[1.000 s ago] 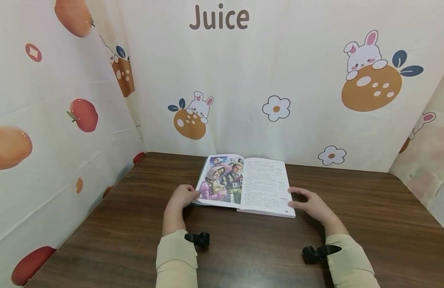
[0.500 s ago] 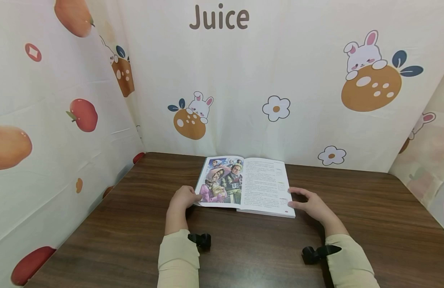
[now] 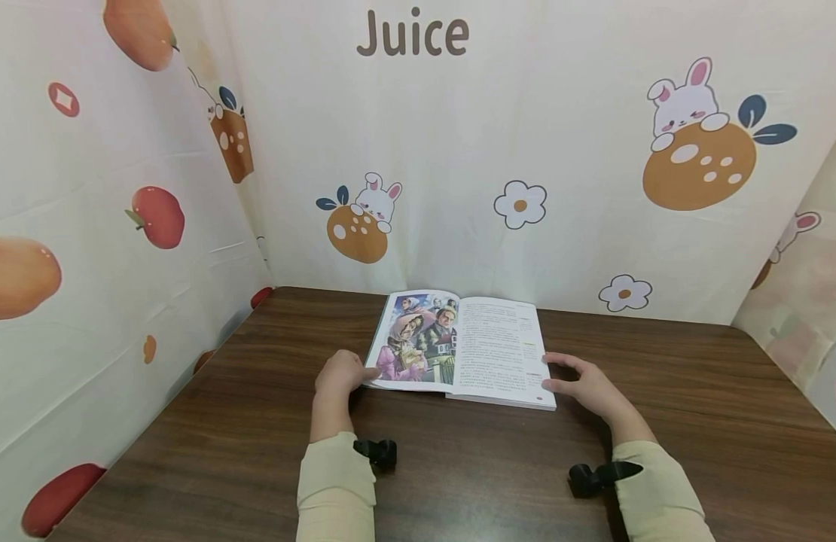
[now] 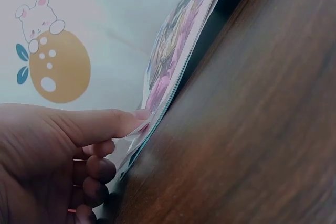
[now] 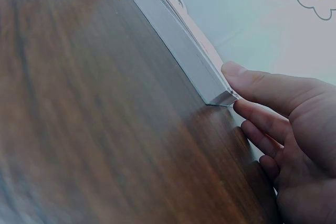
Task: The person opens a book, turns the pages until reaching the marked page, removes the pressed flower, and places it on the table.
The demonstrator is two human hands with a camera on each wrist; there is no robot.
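An open book (image 3: 495, 346) lies on the dark wooden table, with a colour picture on its left page and printed text on its right page. At its near left corner, my left hand (image 3: 340, 373) pinches the page. The left wrist view shows the thumb (image 4: 113, 123) on top of that page, whose corner bends up, and the other fingers curled below. My right hand (image 3: 587, 384) holds the book's right edge. In the right wrist view, its thumb (image 5: 236, 72) and forefinger (image 5: 257, 116) meet the corner of the page block (image 5: 173, 45).
The wooden table (image 3: 445, 467) runs back to a pale curtain (image 3: 445, 150) printed with rabbits, fruit and flowers. The book's far edge lies close to this curtain. Black wrist cameras are strapped to both cream sleeves (image 3: 337, 474).
My left hand has shifted slightly right and down at the page's corner, and the left page lies a little differently. My right hand has stayed in place.
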